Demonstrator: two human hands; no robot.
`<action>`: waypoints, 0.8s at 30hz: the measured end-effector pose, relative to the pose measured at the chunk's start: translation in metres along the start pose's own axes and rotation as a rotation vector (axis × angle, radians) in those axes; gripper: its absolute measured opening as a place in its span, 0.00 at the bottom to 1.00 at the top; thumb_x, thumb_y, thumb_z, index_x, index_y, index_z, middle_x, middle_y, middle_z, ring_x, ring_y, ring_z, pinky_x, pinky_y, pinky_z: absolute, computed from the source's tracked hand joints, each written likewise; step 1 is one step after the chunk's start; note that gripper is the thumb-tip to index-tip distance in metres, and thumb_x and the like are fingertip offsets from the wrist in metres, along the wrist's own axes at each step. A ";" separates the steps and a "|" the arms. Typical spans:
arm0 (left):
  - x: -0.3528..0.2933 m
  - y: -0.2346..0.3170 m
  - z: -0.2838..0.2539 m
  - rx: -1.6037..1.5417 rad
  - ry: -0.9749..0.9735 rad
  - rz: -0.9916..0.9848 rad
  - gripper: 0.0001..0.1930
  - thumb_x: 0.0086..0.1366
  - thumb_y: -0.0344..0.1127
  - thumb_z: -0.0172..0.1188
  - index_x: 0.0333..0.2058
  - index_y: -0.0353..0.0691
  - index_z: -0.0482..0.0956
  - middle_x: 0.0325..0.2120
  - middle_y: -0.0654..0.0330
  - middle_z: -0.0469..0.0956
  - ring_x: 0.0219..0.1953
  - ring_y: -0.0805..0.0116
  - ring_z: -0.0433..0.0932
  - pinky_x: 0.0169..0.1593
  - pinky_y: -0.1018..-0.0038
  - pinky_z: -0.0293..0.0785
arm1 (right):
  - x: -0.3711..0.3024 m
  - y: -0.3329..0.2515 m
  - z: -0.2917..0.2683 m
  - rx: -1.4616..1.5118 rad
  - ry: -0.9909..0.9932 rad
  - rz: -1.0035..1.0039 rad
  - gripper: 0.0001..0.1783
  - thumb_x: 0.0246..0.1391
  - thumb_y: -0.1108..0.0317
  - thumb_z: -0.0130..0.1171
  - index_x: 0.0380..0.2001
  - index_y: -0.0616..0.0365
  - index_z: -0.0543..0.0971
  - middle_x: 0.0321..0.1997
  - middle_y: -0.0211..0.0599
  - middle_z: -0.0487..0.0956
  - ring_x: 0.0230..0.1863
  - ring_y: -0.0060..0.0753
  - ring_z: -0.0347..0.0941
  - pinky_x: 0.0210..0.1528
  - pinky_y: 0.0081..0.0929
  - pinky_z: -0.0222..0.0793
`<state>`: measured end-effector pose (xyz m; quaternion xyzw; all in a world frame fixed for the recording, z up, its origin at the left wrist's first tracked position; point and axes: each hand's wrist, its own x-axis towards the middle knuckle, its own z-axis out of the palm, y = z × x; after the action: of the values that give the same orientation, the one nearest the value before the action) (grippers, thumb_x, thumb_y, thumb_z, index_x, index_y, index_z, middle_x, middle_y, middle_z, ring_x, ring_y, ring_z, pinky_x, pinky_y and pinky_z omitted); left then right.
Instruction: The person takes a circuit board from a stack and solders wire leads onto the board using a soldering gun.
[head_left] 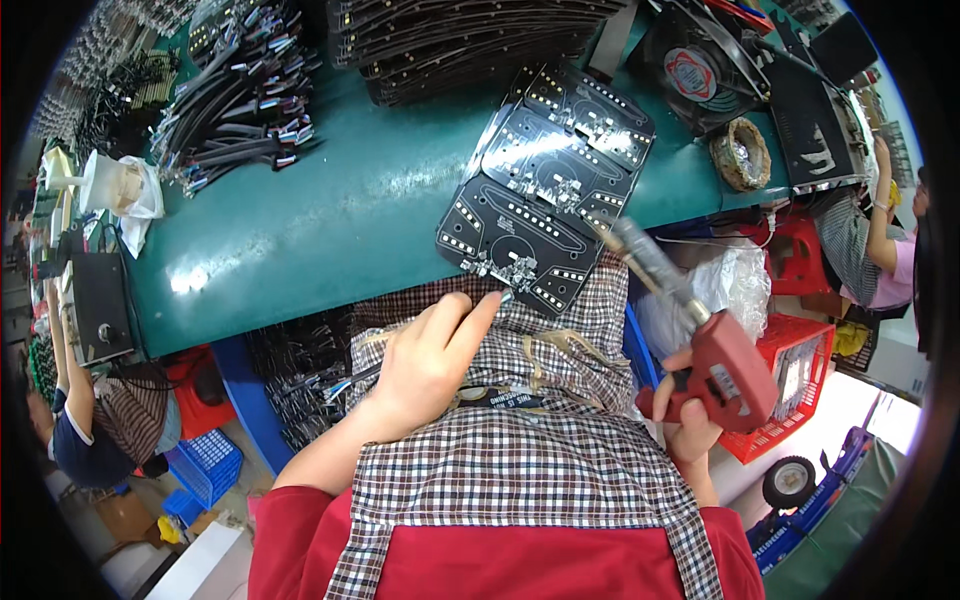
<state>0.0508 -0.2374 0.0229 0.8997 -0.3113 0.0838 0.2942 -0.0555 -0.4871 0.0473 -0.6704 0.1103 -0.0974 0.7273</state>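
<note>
blue bin [244, 402] holds black cables [297, 388]; right hand [692, 432] grips soldering gun [738, 372]

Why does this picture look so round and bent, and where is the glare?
In the head view, the fisheye lens bends straight edges toward a dark rim; also in the head view, white glare streaks the black circuit board and brightens the left part of the green tabletop, while a patch right of the red crate looks washed out.
</note>
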 end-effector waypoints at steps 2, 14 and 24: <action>-0.004 -0.002 0.005 -0.012 -0.038 -0.015 0.21 0.44 0.21 0.56 0.42 0.36 0.75 0.28 0.58 0.69 0.23 0.66 0.73 0.24 0.74 0.70 | -0.005 0.003 -0.005 0.031 -0.092 0.152 0.39 0.46 0.50 0.62 0.51 0.69 0.60 0.41 0.51 0.71 0.15 0.26 0.65 0.14 0.18 0.60; -0.002 0.003 0.015 0.010 0.003 -0.154 0.23 0.43 0.20 0.54 0.43 0.37 0.76 0.23 0.60 0.61 0.17 0.70 0.67 0.19 0.75 0.66 | 0.006 0.009 -0.010 -0.044 -0.348 0.360 0.33 0.43 0.62 0.64 0.50 0.72 0.68 0.36 0.42 0.78 0.27 0.23 0.72 0.30 0.20 0.68; -0.004 0.005 0.016 0.114 -0.027 -0.141 0.22 0.46 0.23 0.53 0.44 0.36 0.74 0.26 0.59 0.62 0.17 0.71 0.67 0.20 0.75 0.67 | 0.003 0.022 -0.020 -0.217 -0.425 0.311 0.38 0.42 0.58 0.66 0.52 0.70 0.66 0.39 0.41 0.78 0.36 0.26 0.74 0.43 0.25 0.69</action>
<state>0.0441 -0.2477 0.0108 0.9357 -0.2458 0.0684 0.2436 -0.0588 -0.5056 0.0239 -0.7246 0.0667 0.1705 0.6645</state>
